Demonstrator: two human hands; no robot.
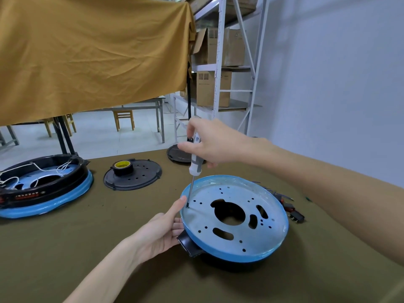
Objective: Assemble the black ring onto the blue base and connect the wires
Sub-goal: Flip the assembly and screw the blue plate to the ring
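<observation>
A blue base with a grey perforated metal plate lies in front of me on the olive table. A black handle part sticks out at its near left. My left hand holds the base's left rim, thumb up on the edge. My right hand grips a white and grey screwdriver held upright, with its tip on a hole at the plate's left side. At far left sits a second blue base with a black ring on it and white wires looped inside.
A black round cover carries a roll of black tape with a yellow core. Another black disc lies behind my right hand. Small connectors and wires lie right of the base. A metal shelf with boxes stands beyond.
</observation>
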